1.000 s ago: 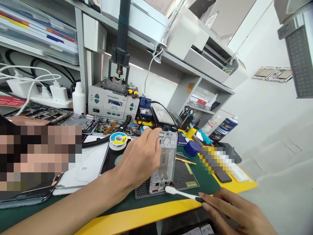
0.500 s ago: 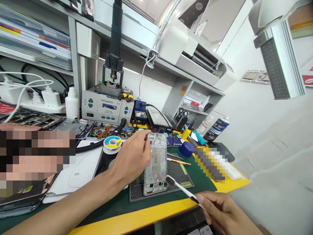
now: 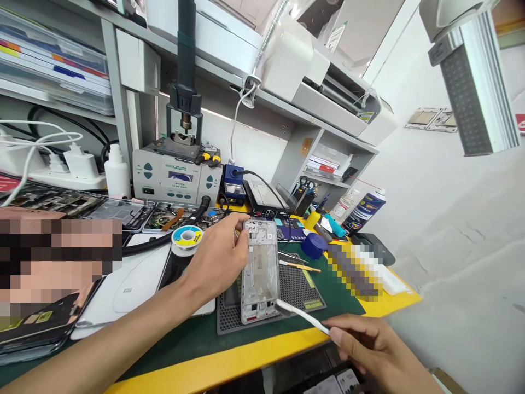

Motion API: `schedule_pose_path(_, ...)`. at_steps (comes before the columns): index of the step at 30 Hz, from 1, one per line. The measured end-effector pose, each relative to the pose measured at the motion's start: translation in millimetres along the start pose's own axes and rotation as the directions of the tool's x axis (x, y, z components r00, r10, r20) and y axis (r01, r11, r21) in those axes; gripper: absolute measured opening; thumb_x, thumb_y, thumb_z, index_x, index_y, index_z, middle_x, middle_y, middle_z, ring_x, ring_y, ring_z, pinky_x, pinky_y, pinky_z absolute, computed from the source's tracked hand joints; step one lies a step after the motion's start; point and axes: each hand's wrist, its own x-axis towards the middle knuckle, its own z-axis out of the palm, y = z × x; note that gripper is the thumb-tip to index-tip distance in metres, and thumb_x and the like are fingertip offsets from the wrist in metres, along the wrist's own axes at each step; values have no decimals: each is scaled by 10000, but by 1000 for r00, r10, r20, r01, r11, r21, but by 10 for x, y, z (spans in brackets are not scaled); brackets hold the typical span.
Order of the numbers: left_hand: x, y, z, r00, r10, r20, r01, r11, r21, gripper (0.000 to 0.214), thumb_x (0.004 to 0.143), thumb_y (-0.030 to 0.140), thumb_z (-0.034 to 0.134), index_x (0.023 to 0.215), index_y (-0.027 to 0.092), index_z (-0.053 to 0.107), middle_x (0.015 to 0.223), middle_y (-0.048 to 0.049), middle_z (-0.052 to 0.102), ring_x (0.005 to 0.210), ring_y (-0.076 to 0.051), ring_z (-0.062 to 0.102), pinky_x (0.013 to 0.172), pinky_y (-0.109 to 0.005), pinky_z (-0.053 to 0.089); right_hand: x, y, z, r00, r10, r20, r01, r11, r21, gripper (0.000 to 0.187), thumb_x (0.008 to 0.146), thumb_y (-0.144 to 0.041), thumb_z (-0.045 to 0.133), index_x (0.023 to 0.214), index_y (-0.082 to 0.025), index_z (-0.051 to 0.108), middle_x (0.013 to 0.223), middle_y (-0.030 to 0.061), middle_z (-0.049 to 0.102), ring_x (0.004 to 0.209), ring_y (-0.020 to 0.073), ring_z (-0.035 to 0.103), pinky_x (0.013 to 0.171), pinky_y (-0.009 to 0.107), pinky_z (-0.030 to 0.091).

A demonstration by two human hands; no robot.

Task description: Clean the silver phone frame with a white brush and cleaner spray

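Note:
My left hand [image 3: 225,243] is closed on the upper left edge of a silver phone frame [image 3: 261,268], which it holds tilted up over a dark perforated mat [image 3: 293,287]. Its inner side faces me, bare metal with small cut-outs at both ends. In my right hand [image 3: 365,345], pinched between thumb and fingers, is a white toothbrush [image 3: 305,316]. The dark bristles [image 3: 283,308] are at the frame's lower right edge; whether they touch it I cannot tell. A thin yellow-handled swab or brush [image 3: 301,267] lies on the mat to the right.
Left of my arm are a solder spool [image 3: 187,238], a white phone back [image 3: 127,287] and opened phones. Behind stands a grey rework station [image 3: 176,178]. A blue round container [image 3: 314,246] and a spray can [image 3: 365,210] stand right. The yellow table edge [image 3: 221,361] runs in front.
The toothbrush head has moved slightly down and left along the frame's lower right edge, and its bristles have turned downward. My left hand still holds the frame.

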Motion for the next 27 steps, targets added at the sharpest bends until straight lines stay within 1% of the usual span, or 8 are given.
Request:
schedule_pose_path(2, -1, -6, -2, 1000, -19, 13, 19, 1000, -19, 364, 959, 350, 473, 1257, 190, 607, 799, -10, 660, 598, -166, 557, 732, -360, 500, -16, -24, -4, 994, -69, -80, 67, 997, -34, 454, 932, -645, 671, 970, -202, 762, 752, -8, 566, 647, 136, 422, 577, 264, 313)
schedule_pose_path(4, -2, -18, 0, 999, -43, 20, 43, 999, -31, 354, 963, 345, 481, 1259, 194, 603, 814, -9, 661, 601, -160, 570, 656, -324, 492, -10, -51, -20, 979, -163, -124, 151, 983, -100, 344, 946, -569, 694, 996, -247, 805, 812, 7, 610, 733, 169, 494, 655, 277, 374)
schedule_pose_path(6, 1, -35, 8, 998, -58, 23, 59, 998, -36, 352, 963, 334, 487, 1266, 194, 600, 877, -19, 667, 600, -148, 572, 596, -299, 480, 31, -79, -55, 964, -250, -94, 230, 956, -182, 290, 983, -516, 664, 1021, -271, 816, 841, 15, 638, 762, 184, 554, 685, 289, 411)
schedule_pose_path(9, 16, -56, 20, 997, -67, 27, 68, 997, -44, 350, 967, 330, 488, 1273, 197, 594, 968, -31, 666, 598, -133, 573, 533, -274, 460, 156, -120, -119, 940, -340, -18, 322, 906, -275, 280, 1013, -472, 637, 1061, -262, 817, 866, 33, 672, 782, 196, 602, 702, 305, 441)
schedule_pose_path(11, 27, -59, 23, 997, -75, 31, 76, 996, -50, 343, 970, 333, 489, 1269, 202, 593, 983, -31, 661, 587, -127, 568, 507, -266, 447, 257, -139, -148, 930, -368, 16, 355, 886, -299, 289, 1018, -462, 636, 1076, -251, 825, 866, 46, 685, 789, 201, 610, 704, 314, 446)
schedule_pose_path(15, 36, -48, 25, 995, -95, 30, 96, 994, -54, 311, 970, 310, 492, 1242, 199, 592, 1010, -35, 655, 574, -119, 562, 477, -257, 425, 405, -153, -150, 920, -388, 60, 386, 865, -320, 301, 1021, -461, 640, 1114, -250, 832, 870, 58, 672, 779, 203, 599, 640, 308, 423)
schedule_pose_path(20, 39, -57, 40, 994, -100, 39, 102, 993, -55, 317, 981, 332, 488, 1257, 207, 580, 999, -29, 646, 572, -120, 573, 475, -250, 434, 479, -159, -85, 892, -448, 52, 439, 835, -332, 260, 1038, -413, 633, 1177, -287, 813, 904, 46, 632, 793, 191, 583, 651, 303, 430)
schedule_pose_path(27, 63, -95, 48, 993, -108, 39, 110, 993, -47, 321, 973, 374, 506, 1252, 233, 577, 1039, -21, 652, 498, -94, 546, 393, -224, 392, 532, -107, 96, 805, -593, -29, 555, 769, -318, 238, 1030, -332, 651, 1195, -270, 810, 943, 60, 619, 830, 197, 603, 704, 315, 481)
